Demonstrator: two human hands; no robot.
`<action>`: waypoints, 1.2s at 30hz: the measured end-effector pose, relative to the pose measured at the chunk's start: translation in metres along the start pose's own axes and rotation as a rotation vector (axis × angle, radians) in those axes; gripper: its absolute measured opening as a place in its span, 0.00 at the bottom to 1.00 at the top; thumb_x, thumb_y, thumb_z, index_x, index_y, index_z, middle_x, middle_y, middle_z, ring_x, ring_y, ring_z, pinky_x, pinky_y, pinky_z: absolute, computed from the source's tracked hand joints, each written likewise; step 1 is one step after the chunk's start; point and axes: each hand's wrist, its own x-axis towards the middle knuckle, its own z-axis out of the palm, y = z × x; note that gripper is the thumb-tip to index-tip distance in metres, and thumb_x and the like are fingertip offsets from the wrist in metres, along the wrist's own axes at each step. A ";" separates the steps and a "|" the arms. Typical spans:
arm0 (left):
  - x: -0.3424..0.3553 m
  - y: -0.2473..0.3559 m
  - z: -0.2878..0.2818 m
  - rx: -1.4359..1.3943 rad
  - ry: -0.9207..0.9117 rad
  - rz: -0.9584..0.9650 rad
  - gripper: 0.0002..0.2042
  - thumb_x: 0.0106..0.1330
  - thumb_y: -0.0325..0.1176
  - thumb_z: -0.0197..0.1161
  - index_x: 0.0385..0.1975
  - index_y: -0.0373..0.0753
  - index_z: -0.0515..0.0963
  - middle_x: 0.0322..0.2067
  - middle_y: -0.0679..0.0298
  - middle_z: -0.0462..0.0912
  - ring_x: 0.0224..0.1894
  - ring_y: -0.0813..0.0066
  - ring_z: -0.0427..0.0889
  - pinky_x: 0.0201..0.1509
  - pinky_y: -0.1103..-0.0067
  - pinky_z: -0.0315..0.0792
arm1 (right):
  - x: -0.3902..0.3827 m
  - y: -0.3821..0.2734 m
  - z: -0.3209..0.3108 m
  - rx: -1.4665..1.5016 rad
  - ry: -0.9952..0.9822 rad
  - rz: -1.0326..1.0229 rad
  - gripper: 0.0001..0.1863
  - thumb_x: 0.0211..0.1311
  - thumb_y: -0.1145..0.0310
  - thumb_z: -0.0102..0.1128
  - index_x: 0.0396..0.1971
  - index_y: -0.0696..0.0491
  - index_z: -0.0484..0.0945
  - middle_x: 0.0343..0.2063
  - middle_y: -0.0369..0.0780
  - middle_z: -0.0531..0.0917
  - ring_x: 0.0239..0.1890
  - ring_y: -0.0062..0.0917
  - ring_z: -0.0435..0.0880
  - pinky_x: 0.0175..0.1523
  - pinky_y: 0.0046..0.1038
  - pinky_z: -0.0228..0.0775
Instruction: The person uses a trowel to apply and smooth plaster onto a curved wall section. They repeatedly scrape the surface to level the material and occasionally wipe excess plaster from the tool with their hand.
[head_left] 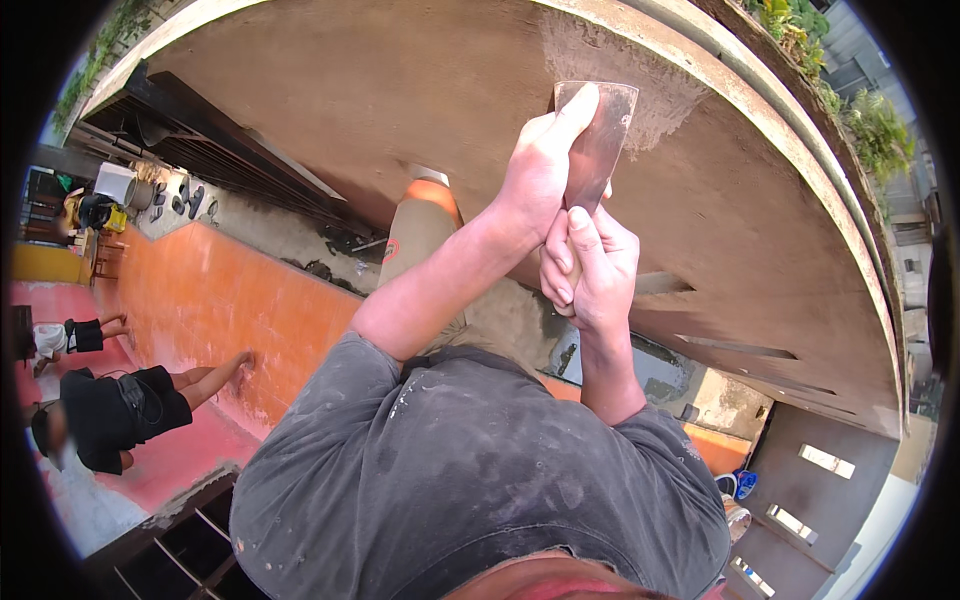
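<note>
Both hands, left hand (540,165) and right hand (590,265), grip a metal scraper (600,130) against the brown ceiling (400,90).

Worn on the head, single fisheye view, circular with black corners. Tilted steeply upward, facing the brown underside of a ceiling slab (330,110) that fills the upper half. Close to the work: raised left hand (540,170) and right hand (590,265) near picture centre, forearms entering from below, grey shirt (470,480) crowding the lower edge. Straight edges bent hard toward the rim, the slab's curved lip arching across the top. At far left, well away and small, an orange wall (230,300) and a red floor with other people (110,410). At upper right, greenery (880,130) past the slab's edge. No second view to share the scene.
</note>
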 end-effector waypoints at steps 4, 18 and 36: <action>0.005 -0.011 -0.001 0.069 0.010 0.085 0.21 0.80 0.53 0.46 0.33 0.44 0.75 0.18 0.66 0.75 0.19 0.79 0.73 0.22 0.81 0.66 | 0.003 0.005 -0.013 -0.006 0.053 0.044 0.14 0.81 0.66 0.44 0.36 0.60 0.70 0.18 0.35 0.67 0.09 0.13 0.62 0.11 0.17 0.55; -0.023 -0.040 -0.038 0.026 -0.170 -0.068 0.14 0.80 0.39 0.52 0.45 0.32 0.78 0.34 0.60 0.85 0.34 0.71 0.86 0.42 0.75 0.82 | -0.030 0.011 -0.051 0.093 -0.062 0.107 0.19 0.81 0.58 0.45 0.39 0.60 0.71 0.19 0.35 0.69 0.12 0.15 0.66 0.15 0.18 0.59; -0.038 -0.131 -0.023 0.112 -0.451 0.126 0.21 0.81 0.41 0.48 0.64 0.32 0.65 0.36 0.68 0.76 0.35 0.85 0.78 0.38 0.85 0.76 | -0.036 0.000 -0.074 -0.145 0.318 -0.383 0.10 0.77 0.75 0.47 0.53 0.62 0.71 0.32 0.41 0.81 0.24 0.19 0.80 0.29 0.21 0.75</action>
